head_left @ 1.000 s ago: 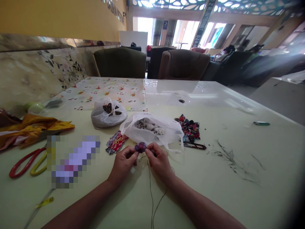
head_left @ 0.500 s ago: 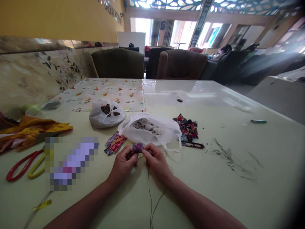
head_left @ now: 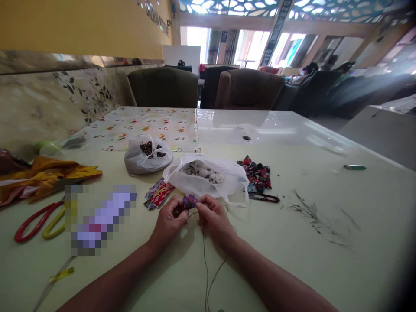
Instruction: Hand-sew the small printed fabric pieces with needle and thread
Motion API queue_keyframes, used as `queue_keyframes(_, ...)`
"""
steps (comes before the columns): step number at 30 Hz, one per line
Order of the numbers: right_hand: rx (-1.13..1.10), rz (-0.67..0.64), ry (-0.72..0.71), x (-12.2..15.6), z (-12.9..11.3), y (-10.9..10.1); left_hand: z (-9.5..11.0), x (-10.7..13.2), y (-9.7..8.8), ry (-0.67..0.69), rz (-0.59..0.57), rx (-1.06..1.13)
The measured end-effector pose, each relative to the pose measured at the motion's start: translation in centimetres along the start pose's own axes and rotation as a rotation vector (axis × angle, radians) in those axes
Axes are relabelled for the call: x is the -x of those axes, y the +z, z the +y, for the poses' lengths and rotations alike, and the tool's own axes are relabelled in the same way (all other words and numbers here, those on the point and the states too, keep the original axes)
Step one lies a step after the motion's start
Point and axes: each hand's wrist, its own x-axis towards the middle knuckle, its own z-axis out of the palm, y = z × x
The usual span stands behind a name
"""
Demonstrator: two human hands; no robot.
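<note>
Between my two hands is a small purple patterned fabric pouch [head_left: 190, 201]. My left hand [head_left: 170, 215] is closed on its left side, thumb and fingers pinching it. The fingertips of my right hand [head_left: 212, 214] pinch its right edge. A long dark thread [head_left: 205, 260] hangs from near my right fingers down over the table towards me. Whether a needle is in my fingers I cannot make out. Just beyond my hands lies an open white plastic bag [head_left: 224, 175] with white fluffy stuffing and dark bits. Folded patterned fabric pieces [head_left: 159, 193] lie left of it.
Sewn fabric pouches [head_left: 258, 173] and thread snips [head_left: 264, 197] lie right of the bag. Loose threads [head_left: 312, 214] and a green-handled tool [head_left: 355, 167] are farther right. Left are a tied bag [head_left: 147, 158], scissors [head_left: 35, 221], a blurred purple object [head_left: 104, 219] and orange cloth [head_left: 65, 171].
The small pouch has turned a little between my fingers and looks flatter and more angular. Both hands stay in nearly the same place. The view has shifted slightly.
</note>
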Motion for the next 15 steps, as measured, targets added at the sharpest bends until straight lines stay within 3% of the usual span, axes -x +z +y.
queue_keyframes(10,-0.143,0.014,0.071,0.1,-1.2,0.3,0.5,-0.3,-0.4,0.144,0.034,-0.081)
queue_keyframes(15,-0.087,0.014,-0.022,-0.2,-0.9,0.0,0.3,-0.3,-0.4,-0.119,0.027,0.252)
